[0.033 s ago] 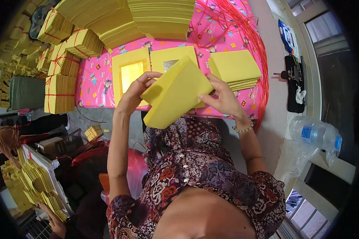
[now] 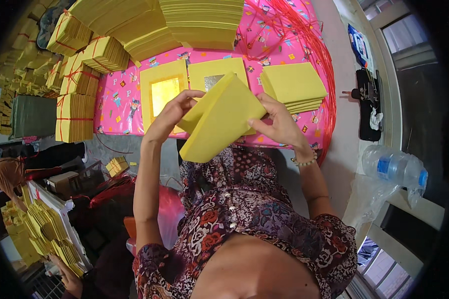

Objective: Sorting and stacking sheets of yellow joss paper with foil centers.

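Above my lap, at the table's near edge, I hold a folded piece of yellow paper [image 2: 227, 117] in the air, tilted. Its layers spread apart on the left side. My left hand [image 2: 169, 119] grips the left part, with its fingers partly behind the paper. My right hand [image 2: 280, 122] pinches the right edge, the thumb on top and the fingers beneath. Behind the paper lie a yellow sheet with a gold square [image 2: 165, 94] and a yellow sheet with a silver square [image 2: 213, 81], the second partly covered. A small stack of folded yellow paper [image 2: 294, 84] lies right of my right hand.
Tall yellow paper stacks [image 2: 199, 22] stand at the back of the pink patterned table [image 2: 117, 112]. Bundles tied with red string [image 2: 77, 119] line its left side. Red strands [image 2: 324, 65] hang along the right. A plastic bottle [image 2: 396, 169] lies at right; another person's hand [image 2: 67, 276] shows lower left.
The folded paper has shifted very slightly, its lower left corner dipping a little. Both hands keep hold of it in nearly the same place.
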{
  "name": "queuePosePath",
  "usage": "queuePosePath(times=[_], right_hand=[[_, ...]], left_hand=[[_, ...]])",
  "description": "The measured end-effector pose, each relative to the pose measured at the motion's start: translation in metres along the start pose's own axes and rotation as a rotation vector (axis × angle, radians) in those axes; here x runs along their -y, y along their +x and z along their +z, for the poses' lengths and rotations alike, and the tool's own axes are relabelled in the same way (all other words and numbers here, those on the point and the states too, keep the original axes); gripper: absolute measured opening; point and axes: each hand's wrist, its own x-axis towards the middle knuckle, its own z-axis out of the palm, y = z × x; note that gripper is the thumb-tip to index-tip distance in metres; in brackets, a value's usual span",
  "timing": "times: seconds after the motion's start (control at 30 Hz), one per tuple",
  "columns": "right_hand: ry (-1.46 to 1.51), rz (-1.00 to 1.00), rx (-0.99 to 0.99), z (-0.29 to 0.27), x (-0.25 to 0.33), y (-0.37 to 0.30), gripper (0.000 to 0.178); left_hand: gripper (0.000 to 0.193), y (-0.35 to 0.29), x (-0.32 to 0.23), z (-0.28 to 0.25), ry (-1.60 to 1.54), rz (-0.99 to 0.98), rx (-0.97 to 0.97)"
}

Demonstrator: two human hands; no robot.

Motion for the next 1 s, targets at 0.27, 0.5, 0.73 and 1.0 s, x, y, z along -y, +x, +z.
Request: queuePosePath(times=[0.27, 0.5, 0.73, 1.0], right_hand=[[-0.383, -0.098, -0.081, 0.003, 0.024, 0.001, 0.023], [-0.227, -0.070, -0.181, 0.010, 0.029, 0.005, 0.038], [0.148, -0.216, -0.328, 0.035, -0.013, 0.020, 0.052], [-0.098, -0.290, -0.326, 0.040, -0.033, 0.025, 0.037]], left_hand=[[0.056, -0.005, -0.014, 0.036, 0.626, 0.284, -0.025], [0.037, 0.002, -0.002, 0.044, 0.222, 0.279, -0.163], [0.031, 0.019, 0.029, 0.050, -0.028, 0.374, -0.255], [0.030, 0.040, 0.062, 0.055, 0.126, 0.633, -0.306]])
